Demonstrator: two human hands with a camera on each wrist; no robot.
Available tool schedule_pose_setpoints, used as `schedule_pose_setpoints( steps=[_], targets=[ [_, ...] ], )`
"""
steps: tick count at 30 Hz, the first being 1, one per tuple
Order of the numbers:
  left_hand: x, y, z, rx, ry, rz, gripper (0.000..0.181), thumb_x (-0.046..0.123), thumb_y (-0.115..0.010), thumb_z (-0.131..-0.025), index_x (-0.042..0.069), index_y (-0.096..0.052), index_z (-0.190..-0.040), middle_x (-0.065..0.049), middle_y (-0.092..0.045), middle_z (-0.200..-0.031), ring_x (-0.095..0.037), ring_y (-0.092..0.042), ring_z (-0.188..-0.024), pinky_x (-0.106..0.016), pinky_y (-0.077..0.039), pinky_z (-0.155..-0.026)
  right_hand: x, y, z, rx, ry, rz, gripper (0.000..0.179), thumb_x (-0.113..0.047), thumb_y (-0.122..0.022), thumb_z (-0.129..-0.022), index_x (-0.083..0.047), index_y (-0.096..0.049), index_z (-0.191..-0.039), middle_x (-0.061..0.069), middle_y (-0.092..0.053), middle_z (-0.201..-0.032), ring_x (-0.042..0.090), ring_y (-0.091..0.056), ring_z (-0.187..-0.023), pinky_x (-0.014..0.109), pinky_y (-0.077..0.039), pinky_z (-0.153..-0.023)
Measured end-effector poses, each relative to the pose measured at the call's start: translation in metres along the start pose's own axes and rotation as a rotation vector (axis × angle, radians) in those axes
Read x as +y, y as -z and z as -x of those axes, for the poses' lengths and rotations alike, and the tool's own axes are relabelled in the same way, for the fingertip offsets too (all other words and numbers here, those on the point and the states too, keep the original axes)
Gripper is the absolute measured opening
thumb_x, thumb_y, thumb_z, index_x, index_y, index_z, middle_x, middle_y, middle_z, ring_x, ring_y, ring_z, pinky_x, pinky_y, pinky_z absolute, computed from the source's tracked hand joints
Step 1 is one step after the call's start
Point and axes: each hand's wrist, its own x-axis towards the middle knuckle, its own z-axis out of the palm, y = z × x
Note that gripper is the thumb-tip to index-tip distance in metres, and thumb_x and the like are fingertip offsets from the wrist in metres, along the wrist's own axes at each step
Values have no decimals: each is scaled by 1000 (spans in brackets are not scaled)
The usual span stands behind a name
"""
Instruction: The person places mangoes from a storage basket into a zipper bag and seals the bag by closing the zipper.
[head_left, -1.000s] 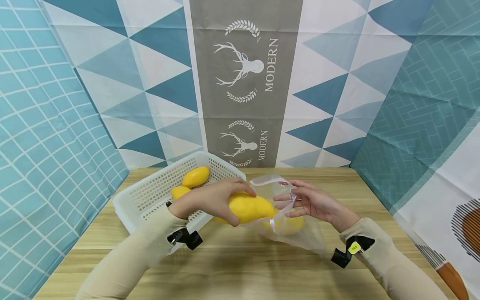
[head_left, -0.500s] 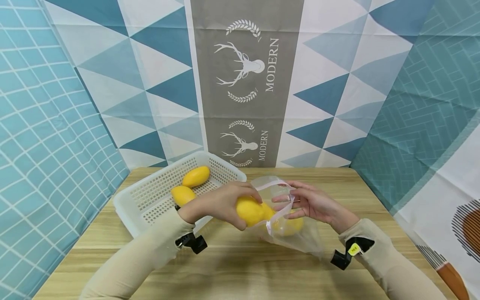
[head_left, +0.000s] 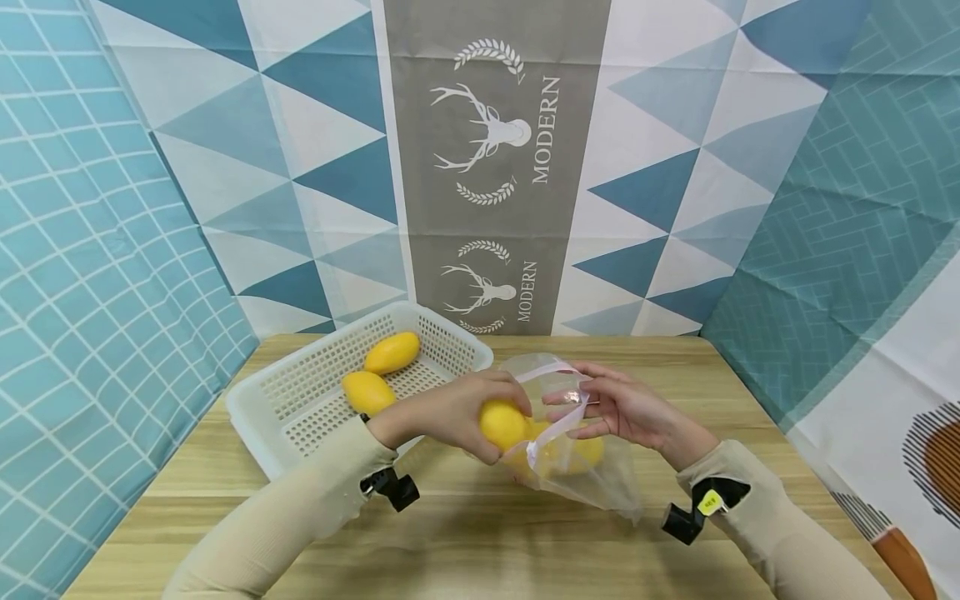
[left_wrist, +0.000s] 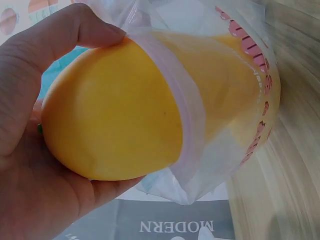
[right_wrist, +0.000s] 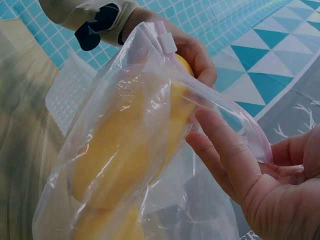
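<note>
My left hand [head_left: 461, 412] grips a yellow mango [left_wrist: 112, 110] with thumb and fingers curled round it. The mango's far end is inside the mouth of a clear zip bag [head_left: 611, 492], past its pink zip strip [left_wrist: 192, 115]. Inside the bag more yellow fruit [right_wrist: 112, 155] shows through the plastic. My right hand [head_left: 637, 408] pinches the bag's rim at the right, its other fingers [right_wrist: 225, 145] stretched into the mouth, spreading it. A white slider [right_wrist: 168, 43] sits on the strip near my left hand. Red print marks the bag in the left wrist view.
A white perforated basket [head_left: 251, 408] stands at the back left of the wooden table [head_left: 480, 550], close to my left forearm. Two mangoes [head_left: 392, 353] lie in it. Patterned cloth walls [head_left: 495, 200] rise behind the table and along both sides.
My left hand has moved right and slightly down, bringing the mango into the bag's mouth. The mangoes in the basket are less covered by the arm. My right hand has hardly moved.
</note>
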Motion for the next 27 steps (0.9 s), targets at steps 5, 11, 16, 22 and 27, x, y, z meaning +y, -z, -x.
schedule_pose_setpoints(
  steps=[5,11,16,22,27],
  targets=[
    [-2,2,1,-18,-24,23,53,13,-80,-66,13,-65,-116,2,-59,-120,-13,-49,-108,-27,-46,-87,0,1,1,1,13,-4,45,-4,-29,-108,1,-24,-152,18,-64,-127,33,-66,-111,41,-56,-82],
    [-3,9,9,-26,29,24,60,8,-78,-64,14,-62,-122,1,-54,-129,-18,-46,-120,-34,-45,-95,-1,2,3,33,8,7,48,-5,-31,-108,2,-19,-154,17,-64,-128,34,-65,-112,41,-56,-82],
    [-6,15,19,40,115,25,63,5,-77,-66,14,-60,-126,-2,-53,-130,-23,-51,-120,-42,-48,-93,-1,3,4,31,10,-13,46,-4,-30,-108,-1,-24,-153,17,-64,-128,34,-65,-113,41,-56,-82],
    [-10,18,23,87,115,56,58,6,-79,-69,10,-62,-124,-3,-57,-126,-20,-58,-109,-37,-53,-83,0,3,3,-1,26,-17,46,-4,-31,-108,1,-23,-153,17,-64,-128,34,-65,-113,41,-56,-82],
    [-10,14,19,95,72,90,54,3,-78,-69,7,-63,-120,-4,-58,-121,-19,-58,-108,-30,-54,-83,0,4,2,-12,33,-19,46,-3,-29,-108,-1,-26,-153,19,-62,-130,34,-64,-114,42,-56,-84]
  ],
)
